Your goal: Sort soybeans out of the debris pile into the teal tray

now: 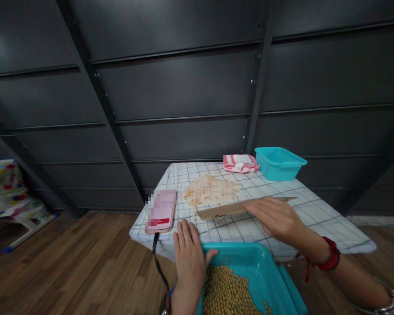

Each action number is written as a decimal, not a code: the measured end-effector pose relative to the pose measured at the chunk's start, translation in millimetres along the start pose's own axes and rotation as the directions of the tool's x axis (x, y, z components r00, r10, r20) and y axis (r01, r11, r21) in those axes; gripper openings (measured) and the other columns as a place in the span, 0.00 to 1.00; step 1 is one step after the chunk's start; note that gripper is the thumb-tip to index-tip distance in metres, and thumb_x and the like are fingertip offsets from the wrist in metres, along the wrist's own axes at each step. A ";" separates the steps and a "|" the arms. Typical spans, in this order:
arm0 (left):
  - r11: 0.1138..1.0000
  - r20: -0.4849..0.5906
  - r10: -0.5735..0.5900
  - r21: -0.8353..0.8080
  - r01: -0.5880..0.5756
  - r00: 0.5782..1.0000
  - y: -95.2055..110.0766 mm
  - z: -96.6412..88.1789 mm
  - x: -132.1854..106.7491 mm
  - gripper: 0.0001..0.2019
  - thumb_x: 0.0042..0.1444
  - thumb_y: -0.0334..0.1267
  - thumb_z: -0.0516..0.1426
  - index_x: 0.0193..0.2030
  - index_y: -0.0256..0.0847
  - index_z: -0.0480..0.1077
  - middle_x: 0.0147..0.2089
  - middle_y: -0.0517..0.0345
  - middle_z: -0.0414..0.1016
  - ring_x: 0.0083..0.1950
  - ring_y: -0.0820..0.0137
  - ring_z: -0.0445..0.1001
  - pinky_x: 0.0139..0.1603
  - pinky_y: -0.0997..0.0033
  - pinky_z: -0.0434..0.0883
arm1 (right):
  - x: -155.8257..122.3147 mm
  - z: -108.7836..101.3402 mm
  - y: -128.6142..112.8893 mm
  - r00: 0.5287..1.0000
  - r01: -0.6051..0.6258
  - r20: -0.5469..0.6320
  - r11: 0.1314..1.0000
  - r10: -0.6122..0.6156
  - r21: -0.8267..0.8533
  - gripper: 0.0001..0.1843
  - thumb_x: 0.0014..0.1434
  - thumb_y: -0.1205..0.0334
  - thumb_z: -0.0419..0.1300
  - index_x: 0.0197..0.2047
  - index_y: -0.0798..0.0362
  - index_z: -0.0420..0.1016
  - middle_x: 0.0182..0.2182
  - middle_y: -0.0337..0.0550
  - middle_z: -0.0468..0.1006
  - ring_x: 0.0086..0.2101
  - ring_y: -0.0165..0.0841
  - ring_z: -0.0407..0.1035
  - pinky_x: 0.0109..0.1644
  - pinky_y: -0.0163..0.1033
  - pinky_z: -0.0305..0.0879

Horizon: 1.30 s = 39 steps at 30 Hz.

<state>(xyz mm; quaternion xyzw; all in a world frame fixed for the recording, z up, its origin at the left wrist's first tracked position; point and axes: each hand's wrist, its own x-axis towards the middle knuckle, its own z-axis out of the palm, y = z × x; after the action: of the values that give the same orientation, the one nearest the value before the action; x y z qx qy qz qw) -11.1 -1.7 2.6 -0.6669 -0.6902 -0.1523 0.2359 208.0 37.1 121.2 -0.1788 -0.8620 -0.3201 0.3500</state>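
Observation:
My right hand [277, 218] grips a flat piece of brown cardboard [228, 209], held tilted low over the checked tablecloth with its edge near the grains. Beyond it lies a loose spread of small pale and orange-yellow grains [213, 189]. My left hand [189, 258] is flat with fingers stretched out at the table's front edge, its thumb over the rim of a teal plastic bin [261, 258]. Inside that bin are many small round yellow-green pieces [228, 291] that look like beans. The bin's near part is cut off by the frame.
A pink phone [164, 205] with a black strap [159, 262] lies at the table's left. At the back are a folded red-and-white striped cloth [239, 162] and a smaller teal bin [279, 168]. A dark panelled wall [184, 87] stands behind the table.

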 end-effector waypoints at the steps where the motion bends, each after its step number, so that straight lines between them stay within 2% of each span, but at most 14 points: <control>1: 1.000 0.000 0.005 0.006 -0.005 1.000 -0.3 -0.6 0.0 0.43 0.41 0.64 0.47 0.54 0.25 0.60 0.57 0.28 0.59 0.59 0.47 0.57 0.54 0.47 0.59 | -0.1 0.6 0.7 1.000 -0.001 -0.001 1.000 0.001 -0.006 0.17 0.51 0.81 0.46 0.40 0.59 0.67 0.30 0.47 0.76 0.33 0.32 0.69 0.36 0.38 0.68; 5: 1.000 0.047 0.013 0.001 -0.013 0.999 -1.4 -2.0 0.6 0.44 0.41 0.64 0.48 0.54 0.24 0.59 0.57 0.27 0.58 0.58 0.48 0.58 0.54 0.49 0.61 | 1.4 6.9 4.7 0.999 0.009 -0.040 0.999 -0.010 -0.033 0.18 0.50 0.82 0.45 0.39 0.60 0.67 0.29 0.47 0.76 0.32 0.32 0.69 0.35 0.38 0.68; 9: 1.000 0.076 0.007 0.002 -0.007 0.997 -1.6 -1.6 0.5 0.44 0.41 0.64 0.48 0.55 0.25 0.58 0.57 0.29 0.58 0.58 0.50 0.58 0.55 0.51 0.61 | 3.6 11.5 5.1 1.000 0.024 -0.019 1.000 -0.024 -0.021 0.17 0.51 0.82 0.45 0.39 0.60 0.67 0.29 0.47 0.76 0.32 0.32 0.70 0.34 0.38 0.68; 20: 0.999 0.083 -0.020 -0.031 0.023 0.996 0.4 0.2 -1.1 0.43 0.41 0.62 0.50 0.55 0.24 0.57 0.58 0.28 0.58 0.59 0.49 0.56 0.56 0.50 0.58 | 0.2 -2.2 -3.1 1.000 0.019 0.005 1.000 -0.019 0.010 0.17 0.51 0.81 0.46 0.41 0.59 0.67 0.31 0.47 0.76 0.34 0.32 0.70 0.37 0.39 0.67; 30: 1.000 0.113 -0.014 -0.024 0.017 0.993 0.0 -6.2 1.3 0.44 0.39 0.61 0.53 0.55 0.24 0.57 0.58 0.28 0.58 0.59 0.49 0.57 0.55 0.51 0.60 | 2.3 -1.1 -0.8 1.000 0.014 -0.003 1.000 -0.014 -0.008 0.17 0.50 0.81 0.45 0.40 0.59 0.67 0.31 0.47 0.77 0.33 0.32 0.70 0.36 0.39 0.68; 39: 0.999 0.102 -0.025 -0.042 0.030 0.994 -0.1 -4.7 0.3 0.43 0.40 0.63 0.50 0.55 0.26 0.58 0.59 0.30 0.57 0.59 0.50 0.56 0.56 0.51 0.59 | -1.4 -0.1 -3.1 1.000 0.001 0.021 1.000 -0.002 0.026 0.17 0.51 0.81 0.46 0.40 0.59 0.67 0.31 0.46 0.76 0.33 0.32 0.69 0.36 0.38 0.67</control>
<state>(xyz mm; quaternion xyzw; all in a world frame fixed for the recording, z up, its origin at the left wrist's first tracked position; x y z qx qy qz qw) -10.7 -3.9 6.8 -0.6691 -0.7069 -0.1364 0.1840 207.4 34.7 119.0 -0.1769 -0.8699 -0.3072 0.3430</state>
